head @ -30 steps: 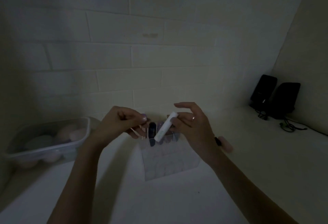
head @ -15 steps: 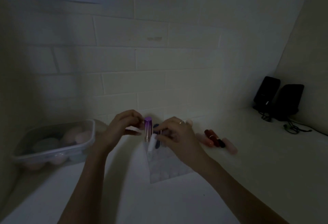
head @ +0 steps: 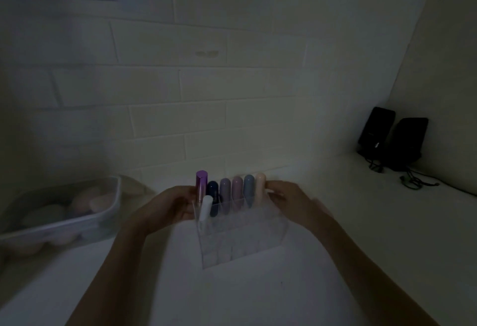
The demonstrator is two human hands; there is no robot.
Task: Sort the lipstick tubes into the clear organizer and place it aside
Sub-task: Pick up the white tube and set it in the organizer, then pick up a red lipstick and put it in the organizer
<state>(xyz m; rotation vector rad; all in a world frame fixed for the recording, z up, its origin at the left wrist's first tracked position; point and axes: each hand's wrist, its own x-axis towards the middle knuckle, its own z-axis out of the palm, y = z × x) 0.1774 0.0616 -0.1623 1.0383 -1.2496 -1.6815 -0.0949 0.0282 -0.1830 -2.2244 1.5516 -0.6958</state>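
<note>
Lipstick tubes (head: 227,194) stand loaded in clear organizer (head: 242,232); left hand (head: 171,205) and right hand (head: 289,200) grip its ends. Next, probably: lift level, set aside.

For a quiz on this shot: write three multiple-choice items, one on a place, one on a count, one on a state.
1. Where is the storage tub?
A. left of the organizer
B. right of it
C. on top of it

2. How many tubes stand in the organizer?
A. three
B. seven
C. ten

3. What are the hands doing?
A. resting flat on the counter
B. gripping the organizer's two sides
C. holding the speakers

Key: 1 A, the tub sits far left. 2 B, six in the back row plus the white tube. 3 B, left hand and right hand flank it.
</note>
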